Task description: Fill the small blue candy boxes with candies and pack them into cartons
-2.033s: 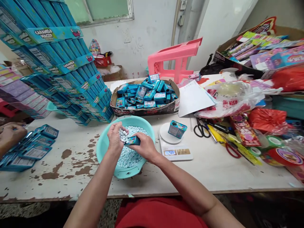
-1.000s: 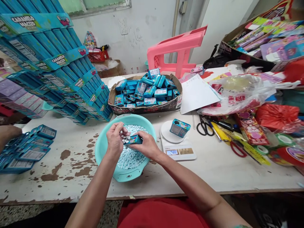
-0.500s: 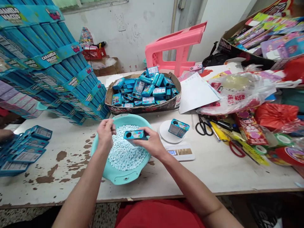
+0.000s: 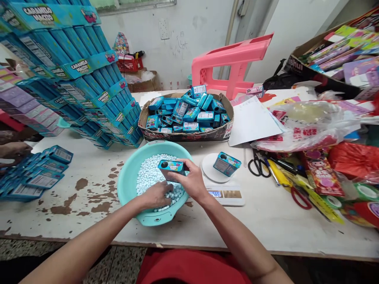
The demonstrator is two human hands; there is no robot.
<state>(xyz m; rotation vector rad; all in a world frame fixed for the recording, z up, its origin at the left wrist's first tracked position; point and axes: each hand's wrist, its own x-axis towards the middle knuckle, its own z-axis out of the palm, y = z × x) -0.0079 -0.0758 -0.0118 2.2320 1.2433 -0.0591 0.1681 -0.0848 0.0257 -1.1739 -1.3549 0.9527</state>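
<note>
A teal basin (image 4: 128, 182) full of small pale blue candies (image 4: 148, 173) sits on the table in front of me. My right hand (image 4: 191, 182) grips a small blue candy box (image 4: 171, 167) over the basin. My left hand (image 4: 156, 195) is down in the candies at the basin's near side, fingers curled into them. Just right of the basin stands a white digital scale (image 4: 222, 188) with another small blue box (image 4: 226, 163) on its round pan.
A cardboard tray (image 4: 186, 136) of blue boxes lies behind the basin. Tall stacked blue display cartons (image 4: 74, 79) stand at left, flat blue boxes (image 4: 35, 177) near another person's hand (image 4: 12, 149). Scissors (image 4: 256, 165), bags and packets crowd the right. A pink stool (image 4: 233, 59) stands behind.
My left hand has dropped from beside the box down into the candies in the basin. My right hand keeps the small blue box above the basin.
</note>
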